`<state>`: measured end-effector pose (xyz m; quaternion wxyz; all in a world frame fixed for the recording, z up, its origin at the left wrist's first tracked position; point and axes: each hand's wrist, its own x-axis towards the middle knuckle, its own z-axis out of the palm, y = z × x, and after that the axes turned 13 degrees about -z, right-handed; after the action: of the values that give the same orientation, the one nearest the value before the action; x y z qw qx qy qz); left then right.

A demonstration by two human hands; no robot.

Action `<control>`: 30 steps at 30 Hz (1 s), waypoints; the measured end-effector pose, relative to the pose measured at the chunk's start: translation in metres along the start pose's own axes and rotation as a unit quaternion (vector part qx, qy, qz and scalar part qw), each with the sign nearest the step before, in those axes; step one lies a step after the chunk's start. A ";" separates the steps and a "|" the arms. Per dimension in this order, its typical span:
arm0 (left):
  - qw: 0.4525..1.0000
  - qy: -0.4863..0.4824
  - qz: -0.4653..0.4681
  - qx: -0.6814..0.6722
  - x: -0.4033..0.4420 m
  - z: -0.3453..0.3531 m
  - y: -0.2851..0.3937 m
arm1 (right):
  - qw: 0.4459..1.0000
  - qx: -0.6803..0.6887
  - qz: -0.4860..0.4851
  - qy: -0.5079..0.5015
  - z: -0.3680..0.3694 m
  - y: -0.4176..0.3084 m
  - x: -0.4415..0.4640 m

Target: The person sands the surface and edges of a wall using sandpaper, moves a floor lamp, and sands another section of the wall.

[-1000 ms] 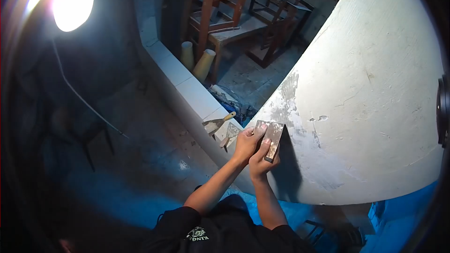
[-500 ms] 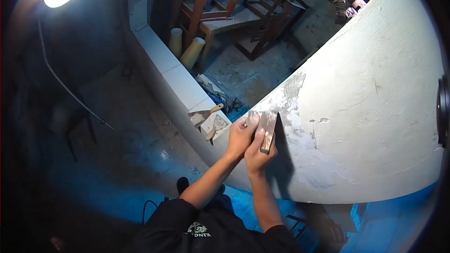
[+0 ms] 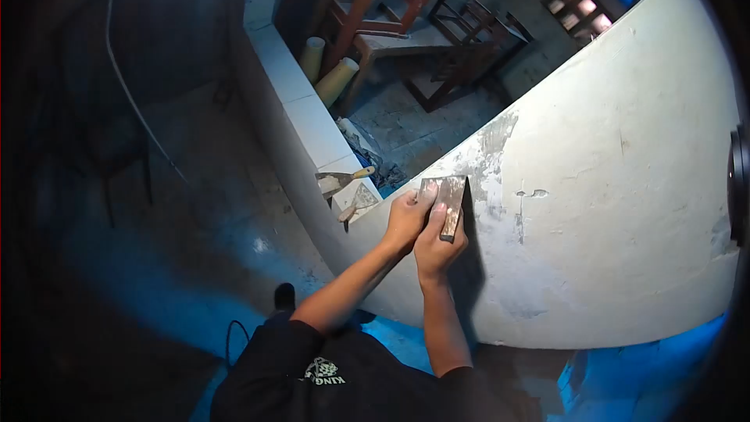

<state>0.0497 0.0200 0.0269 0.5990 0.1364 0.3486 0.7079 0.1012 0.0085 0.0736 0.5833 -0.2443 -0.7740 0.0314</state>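
Note:
My right hand point(image 3: 440, 250) is closed around the handle of a wide putty knife point(image 3: 451, 191), its broad metal blade smeared with pale residue. At the blade's left side, my left hand point(image 3: 408, 219) grips with the thumb on its face. The blade's far edge lies close to the upper edge of a white plastered wall point(image 3: 609, 156); whether it touches cannot be made out. Just right of it is a rough grey patch point(image 3: 494, 144). To the left, a scraper with a yellow handle point(image 3: 364, 173) and a small triangular trowel point(image 3: 361, 198) rest on a tiled ledge point(image 3: 301, 121).
Beyond the wall, wooden chairs point(image 3: 375, 8) are upturned on a table point(image 3: 406, 41). Two yellowish cone-shaped objects point(image 3: 337, 82) stand behind the ledge. A thin cable point(image 3: 129, 86) hangs at left. The wall has a small hole point(image 3: 535, 194) and a crack.
The camera view has tilted, and the bright lamp at upper left is out of frame. Both hands keep hold of the putty knife, at nearly the same place by the wall.

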 end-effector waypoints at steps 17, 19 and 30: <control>0.999 0.043 -0.005 -0.025 -0.013 0.006 0.026 | 0.997 0.027 0.035 -0.070 0.004 0.002 0.013; 0.999 0.036 0.001 -0.019 -0.011 0.006 0.021 | 0.996 0.030 0.048 -0.073 -0.002 -0.002 0.019; 0.989 0.114 0.073 0.068 -0.014 0.000 0.012 | 0.996 0.018 0.027 -0.083 -0.004 -0.009 0.023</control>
<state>0.0441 0.0066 0.0385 0.4919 0.1200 0.4508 0.7352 0.0975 0.0088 0.0985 0.5202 -0.2510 -0.8123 0.0811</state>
